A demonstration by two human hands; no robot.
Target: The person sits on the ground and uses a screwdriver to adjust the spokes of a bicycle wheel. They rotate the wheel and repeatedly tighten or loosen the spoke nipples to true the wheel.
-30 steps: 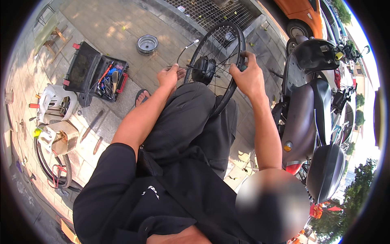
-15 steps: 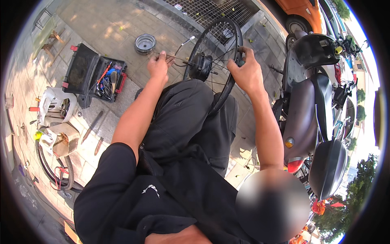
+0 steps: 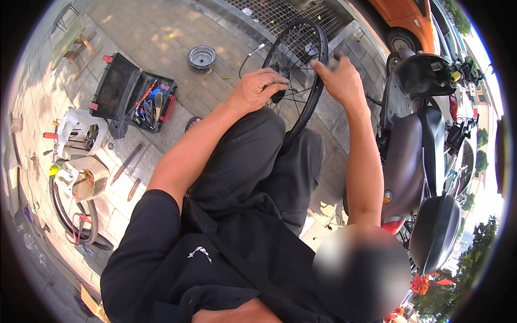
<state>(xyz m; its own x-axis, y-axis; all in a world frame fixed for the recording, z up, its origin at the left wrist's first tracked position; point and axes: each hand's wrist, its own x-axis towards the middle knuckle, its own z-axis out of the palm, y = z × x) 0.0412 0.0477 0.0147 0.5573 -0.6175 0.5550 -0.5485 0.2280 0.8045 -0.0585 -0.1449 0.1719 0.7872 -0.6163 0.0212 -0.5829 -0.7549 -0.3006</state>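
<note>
A black spoked bicycle wheel [image 3: 319, 40] stands upright in front of my knees, leaning against my dark trousers. My left hand [image 3: 260, 87] lies curled over the spokes beside the hub, and its fingers hide most of the hub. At the right side of the wheel my right hand [image 3: 338, 81] grips the rim, fingertips pinched at the spokes. A thin cable [image 3: 249, 55] curves up behind the wheel on the left.
An open black toolbox [image 3: 116, 91] with several tools lies on the paving to the left, a round metal part [image 3: 202, 57] beyond it. White plastic parts [image 3: 72, 129] and a tyre [image 3: 70, 218] lie lower left. A dark scooter [image 3: 414, 156] stands close on the right, an orange car [image 3: 412, 19] behind it.
My left hand has moved right, from the wheel's left edge onto the spokes by the hub. My right hand has shifted a little along the rim.
</note>
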